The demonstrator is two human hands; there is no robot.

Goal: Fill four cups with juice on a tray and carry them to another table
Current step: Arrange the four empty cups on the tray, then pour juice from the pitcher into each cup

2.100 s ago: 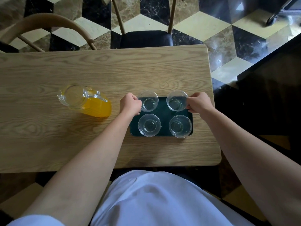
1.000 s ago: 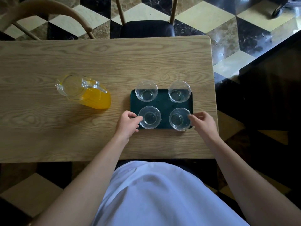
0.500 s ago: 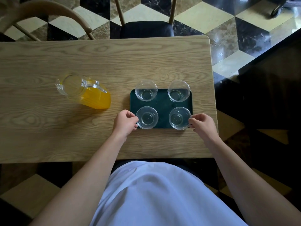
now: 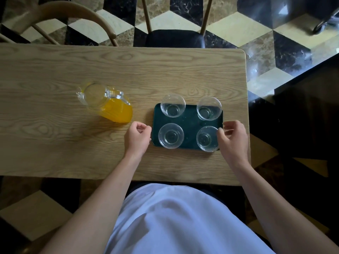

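A dark green tray (image 4: pixel 190 123) lies on the right part of the wooden table (image 4: pixel 55 147). Four clear, dry cups stand on it: far left cup (image 4: pixel 172 105), far right cup (image 4: pixel 209 108), near left cup (image 4: pixel 171 136), near right cup (image 4: pixel 207 138). A glass pitcher (image 4: pixel 106 103) with orange juice stands to the tray's left. My left hand (image 4: pixel 137 139) hovers loosely curled just left of the tray, holding nothing. My right hand (image 4: pixel 233 137) is beside the near right cup, fingers apart, fingertips close to its rim.
The tray sits close to the table's right edge (image 4: pixel 246 107). A dark-seated chair (image 4: pixel 175 38) and a curved wooden chair back (image 4: pixel 73 14) stand along the far side. The floor is checkered tile. A dark surface (image 4: pixel 302 116) lies to the right.
Both hands went from the far cups to the near cups, then came off them. My left hand has drawn back to the left of the tray. The view shifted slightly.
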